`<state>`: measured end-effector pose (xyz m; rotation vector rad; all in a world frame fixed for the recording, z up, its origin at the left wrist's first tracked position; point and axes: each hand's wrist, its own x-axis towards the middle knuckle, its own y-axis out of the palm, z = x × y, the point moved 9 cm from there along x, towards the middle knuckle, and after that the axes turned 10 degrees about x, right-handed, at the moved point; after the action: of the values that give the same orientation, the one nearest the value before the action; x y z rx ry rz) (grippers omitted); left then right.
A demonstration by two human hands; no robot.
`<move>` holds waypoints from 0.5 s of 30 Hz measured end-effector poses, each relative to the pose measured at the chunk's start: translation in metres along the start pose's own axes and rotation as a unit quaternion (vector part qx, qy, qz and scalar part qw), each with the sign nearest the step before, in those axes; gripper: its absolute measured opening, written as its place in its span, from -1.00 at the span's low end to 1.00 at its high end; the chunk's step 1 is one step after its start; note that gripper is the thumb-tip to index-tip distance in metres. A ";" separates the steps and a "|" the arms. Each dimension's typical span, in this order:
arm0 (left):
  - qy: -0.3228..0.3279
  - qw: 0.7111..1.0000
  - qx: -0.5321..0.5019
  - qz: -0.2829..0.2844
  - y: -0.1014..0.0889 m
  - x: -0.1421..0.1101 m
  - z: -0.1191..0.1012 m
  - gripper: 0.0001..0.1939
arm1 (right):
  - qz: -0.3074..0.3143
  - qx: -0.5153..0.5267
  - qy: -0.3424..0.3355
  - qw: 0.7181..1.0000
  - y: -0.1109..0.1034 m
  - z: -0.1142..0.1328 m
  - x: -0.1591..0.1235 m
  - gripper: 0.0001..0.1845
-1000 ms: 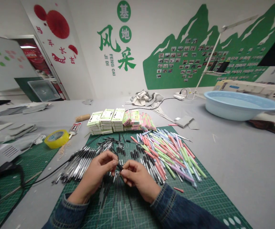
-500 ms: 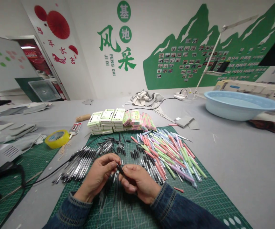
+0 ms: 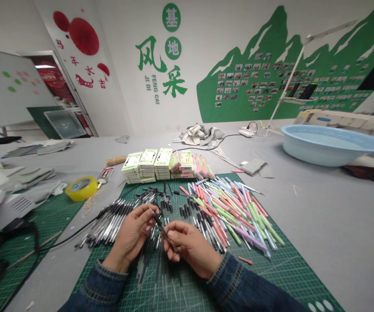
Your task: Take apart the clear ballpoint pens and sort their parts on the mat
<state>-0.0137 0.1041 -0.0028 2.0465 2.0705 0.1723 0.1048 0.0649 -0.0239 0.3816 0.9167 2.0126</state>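
The left hand (image 3: 134, 236) and right hand (image 3: 188, 245) pinch a slender black pen part (image 3: 161, 225) between them, tilted above the green gridded cutting mat (image 3: 265, 277). Loose thin refills (image 3: 161, 271) lie beneath; clear, black-ended pen barrels (image 3: 109, 223) flank the left hand, pastel-coloured pens (image 3: 235, 208) the right. Beyond, white-and-green cardboard boxes (image 3: 148, 160) stand stacked across the mat's far edge; the round yellow tape roll (image 3: 82, 189) rests on the grey desk (image 3: 323, 216), left.

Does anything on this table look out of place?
One short pink piece lies alone on the green cutting mat, apart from the jumbled coloured pens, and another sits beyond the mat's far edge, so both look stray.
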 end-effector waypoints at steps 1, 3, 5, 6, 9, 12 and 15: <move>0.006 1.000 -0.010 -0.025 -0.005 0.001 -0.002 -0.79 | -0.011 -0.018 -0.007 1.000 -0.003 0.000 0.001 -0.67; 0.011 0.999 -0.020 -0.043 -0.006 0.001 -0.002 -0.74 | -0.018 -0.045 -0.010 0.999 -0.006 -0.003 0.002 -0.67; -0.009 1.000 -0.009 -0.016 0.005 -0.002 0.004 -0.69 | -0.021 -0.051 -0.016 0.998 -0.007 -0.003 0.002 -0.65; -0.022 1.000 0.004 0.005 0.013 -0.004 0.008 -0.69 | -0.025 -0.048 -0.020 0.998 -0.007 -0.002 0.002 -0.64; -0.035 0.996 0.066 0.044 0.027 -0.008 0.013 -0.72 | -0.041 -0.039 -0.030 0.998 -0.008 0.002 0.002 -0.63; 0.021 0.987 0.156 -0.004 0.005 -0.003 -0.008 -0.66 | -0.079 -0.049 -0.044 0.995 -0.013 0.007 0.001 -0.60; 0.096 0.926 0.339 -0.139 -0.053 0.001 -0.050 -0.58 | -0.118 -0.081 -0.075 0.987 -0.020 0.013 0.000 -0.62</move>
<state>-0.0774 0.1082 0.0332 2.0847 2.8057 -0.4787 0.1243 0.0783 -0.0295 0.3123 0.6668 1.7989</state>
